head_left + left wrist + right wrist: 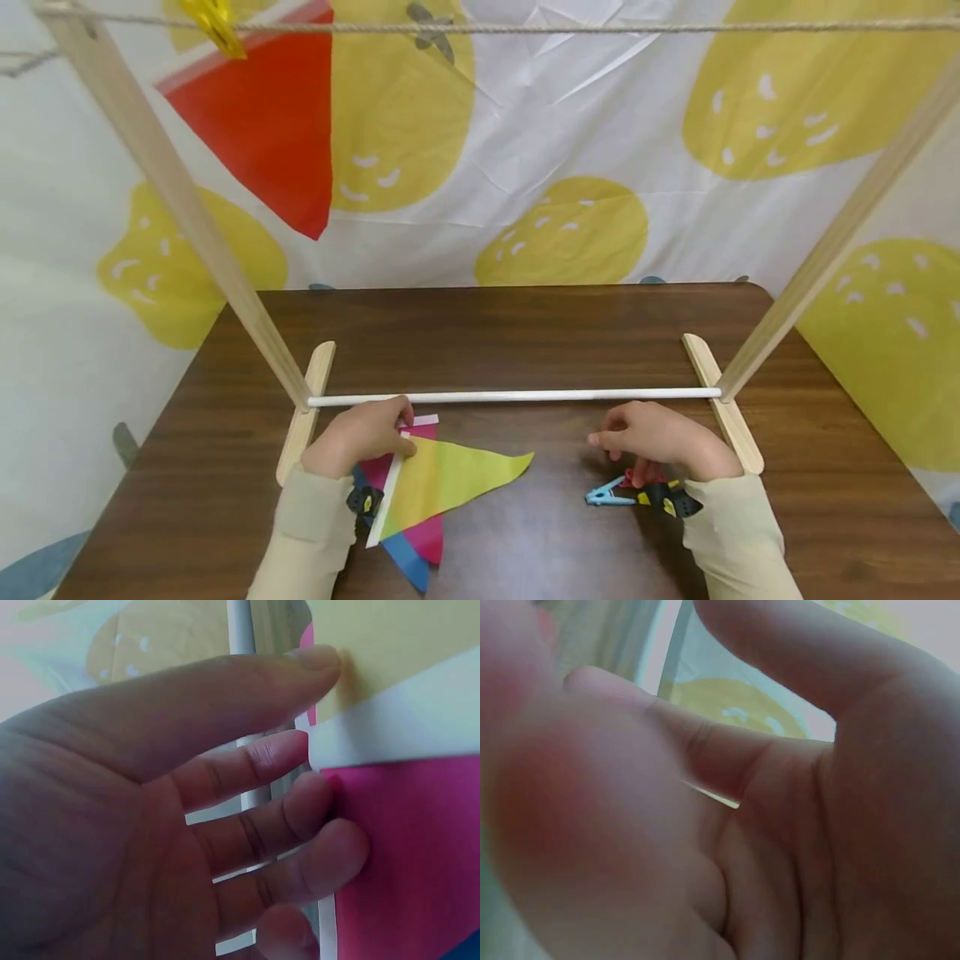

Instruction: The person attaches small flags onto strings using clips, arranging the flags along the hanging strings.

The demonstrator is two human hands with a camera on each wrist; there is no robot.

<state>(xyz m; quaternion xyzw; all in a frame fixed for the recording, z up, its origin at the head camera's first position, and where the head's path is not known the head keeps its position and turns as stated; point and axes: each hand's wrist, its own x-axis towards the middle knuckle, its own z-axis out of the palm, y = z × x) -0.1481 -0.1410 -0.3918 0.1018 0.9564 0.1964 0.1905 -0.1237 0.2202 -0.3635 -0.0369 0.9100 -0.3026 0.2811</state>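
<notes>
In the head view my left hand [367, 433] rests over the white-edged end of a yellow-green pennant [457, 475]. The left wrist view shows its thumb against the yellow face, while relaxed fingertips touch the pink pennant [405, 840] underneath. A blue pennant [408, 562] pokes out below both. My right hand [648, 433] hovers low, fingers loosely bent, over small clips: a light blue clip [606, 493] lies to its lower left, and a red clip [651, 477] is partly covered by its fingers. Nothing shows between the right fingers in the right wrist view.
A wooden frame [180, 192] stands on the brown table [510, 333], with a white bar [517, 396] low across it. Along its top runs a rope [562, 27], where a red pennant [277, 117] hangs beside a gold clip [216, 25]. A fruit-print curtain [540, 150] is behind.
</notes>
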